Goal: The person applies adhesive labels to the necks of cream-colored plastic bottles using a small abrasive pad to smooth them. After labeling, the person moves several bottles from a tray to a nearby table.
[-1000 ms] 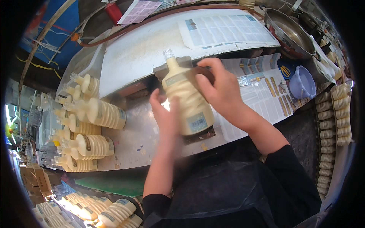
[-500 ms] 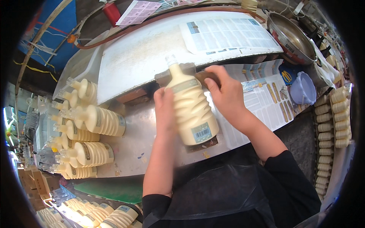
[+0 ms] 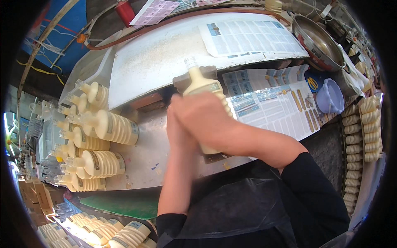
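Right hand (image 3: 206, 119) over cream bottle (image 3: 203, 86), beside left hand (image 3: 178, 134) | both hands' fingers: hidden, cannot tell | label sheet (image 3: 275, 111): right of fingers

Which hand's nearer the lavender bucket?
Right. The right hand is across the cream bottle, left of the lavender bucket; the left hand is farther left, by the bottle's left side.

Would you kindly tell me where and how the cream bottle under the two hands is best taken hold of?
Probably take the cream bottle by its narrow neck, coming from the far side and closing around it. The neck points away from the person, looks slimmer than the rest, and shows clear of both the left hand and the right hand, which hide much of the bottle.
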`<state>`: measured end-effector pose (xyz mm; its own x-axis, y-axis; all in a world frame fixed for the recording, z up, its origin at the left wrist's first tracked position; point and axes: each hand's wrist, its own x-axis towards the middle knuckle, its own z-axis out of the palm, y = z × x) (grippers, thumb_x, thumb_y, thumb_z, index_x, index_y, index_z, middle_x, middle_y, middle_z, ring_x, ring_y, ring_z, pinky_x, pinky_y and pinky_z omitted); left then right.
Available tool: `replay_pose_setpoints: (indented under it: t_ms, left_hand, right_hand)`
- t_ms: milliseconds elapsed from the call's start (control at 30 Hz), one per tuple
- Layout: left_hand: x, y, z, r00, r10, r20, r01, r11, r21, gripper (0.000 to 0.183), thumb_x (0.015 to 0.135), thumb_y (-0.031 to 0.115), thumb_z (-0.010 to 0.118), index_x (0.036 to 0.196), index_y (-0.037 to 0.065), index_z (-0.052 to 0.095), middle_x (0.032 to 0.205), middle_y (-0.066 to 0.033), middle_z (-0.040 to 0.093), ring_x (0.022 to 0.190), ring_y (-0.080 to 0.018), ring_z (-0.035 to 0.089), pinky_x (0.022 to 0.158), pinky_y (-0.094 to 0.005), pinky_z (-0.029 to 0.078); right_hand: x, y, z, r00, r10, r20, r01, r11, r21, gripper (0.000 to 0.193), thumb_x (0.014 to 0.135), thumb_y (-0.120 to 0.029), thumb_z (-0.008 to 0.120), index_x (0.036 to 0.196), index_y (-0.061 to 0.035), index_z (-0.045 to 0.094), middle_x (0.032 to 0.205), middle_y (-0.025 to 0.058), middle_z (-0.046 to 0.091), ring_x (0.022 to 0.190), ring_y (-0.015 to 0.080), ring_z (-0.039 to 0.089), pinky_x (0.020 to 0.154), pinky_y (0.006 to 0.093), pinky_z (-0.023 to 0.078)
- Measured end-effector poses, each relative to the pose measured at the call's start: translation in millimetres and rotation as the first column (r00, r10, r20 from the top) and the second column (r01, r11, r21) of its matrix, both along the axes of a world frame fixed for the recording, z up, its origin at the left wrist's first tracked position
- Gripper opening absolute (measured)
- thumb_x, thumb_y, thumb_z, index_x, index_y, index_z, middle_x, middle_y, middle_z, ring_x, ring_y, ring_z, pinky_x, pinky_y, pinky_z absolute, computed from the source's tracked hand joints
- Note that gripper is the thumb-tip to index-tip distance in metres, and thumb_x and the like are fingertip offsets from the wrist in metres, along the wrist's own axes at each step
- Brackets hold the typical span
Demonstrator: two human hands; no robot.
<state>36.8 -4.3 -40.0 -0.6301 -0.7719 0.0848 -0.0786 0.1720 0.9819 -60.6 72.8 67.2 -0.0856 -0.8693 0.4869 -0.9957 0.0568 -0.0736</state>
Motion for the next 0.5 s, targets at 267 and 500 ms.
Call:
replay_pose_setpoints:
  t_ms: [267,500]
  left_hand:
    - [41,69,-25,0.998,-0.015,0.054,0.022,0.989,-0.149,0.079,0.093,0.046,0.063,0.153,0.000,0.038,0.154,-0.0245,0.034,0.146,-0.0388,0.029,0.122,-0.0459,0.024]
    - [60,75,-26,0.967,-0.015,0.255,0.132,0.884,-0.449,0.077,0.075,0.030,0.082,0.141,0.004,0.054,0.151,-0.0209,0.042,0.144,-0.0400,0.033,0.118,-0.0507,0.029]
  right_hand:
    - [-79,57,-49,0.576,-0.134,0.806,0.408,0.902,-0.142,0.031,0.097,-0.018,0.068,0.121,0.0014,0.069,0.089,0.0144,0.075,0.076,0.0178,0.070,0.068,0.0348,0.055]
    - [-89,61,-106,0.193,-0.078,0.978,0.330,0.944,0.010,0.030,0.100,-0.011,0.063,0.128,-0.0004,0.065,0.099,0.0061,0.071,0.078,0.0084,0.064,0.060,0.0260,0.051]
